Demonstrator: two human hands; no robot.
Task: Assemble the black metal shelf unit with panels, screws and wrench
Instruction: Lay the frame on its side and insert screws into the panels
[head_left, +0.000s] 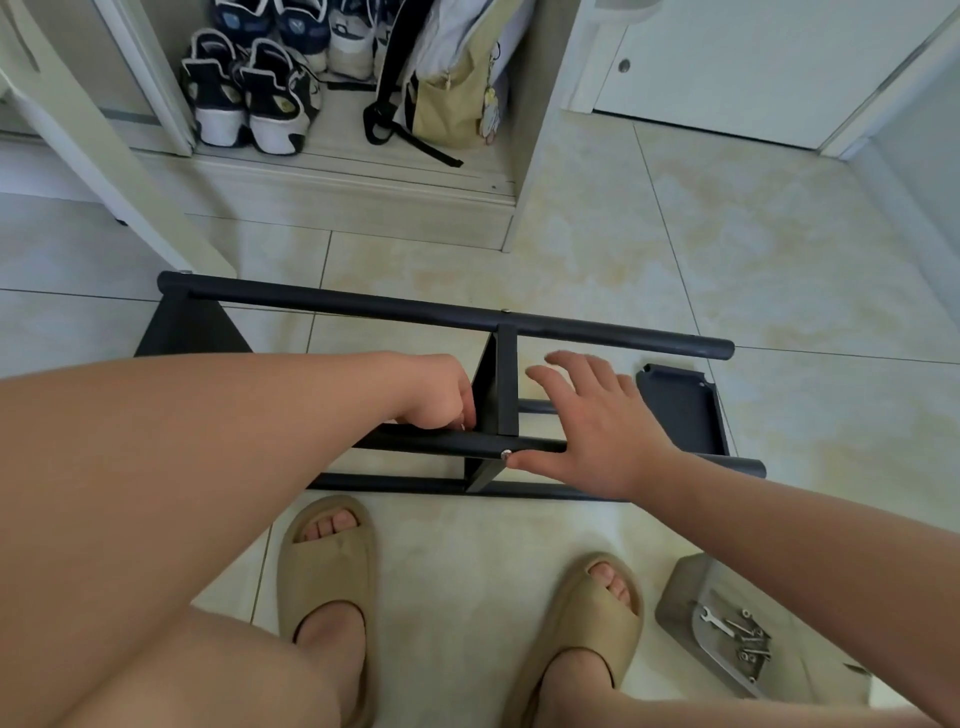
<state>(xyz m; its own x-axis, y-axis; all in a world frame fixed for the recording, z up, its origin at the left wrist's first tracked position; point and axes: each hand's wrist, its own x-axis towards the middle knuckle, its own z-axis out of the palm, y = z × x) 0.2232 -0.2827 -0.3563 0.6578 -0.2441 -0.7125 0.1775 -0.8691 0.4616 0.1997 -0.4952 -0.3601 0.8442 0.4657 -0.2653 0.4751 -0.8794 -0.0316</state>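
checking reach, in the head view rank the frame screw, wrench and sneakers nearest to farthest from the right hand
1. screw, at the right hand's thumb tip, on the black frame
2. wrench, in the tray at lower right
3. sneakers, far off at top left

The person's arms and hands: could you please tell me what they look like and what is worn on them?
The left forearm and right forearm are bare, with no sleeves in view. The left hand and right hand wear no gloves; no rings, watch or bracelet show.
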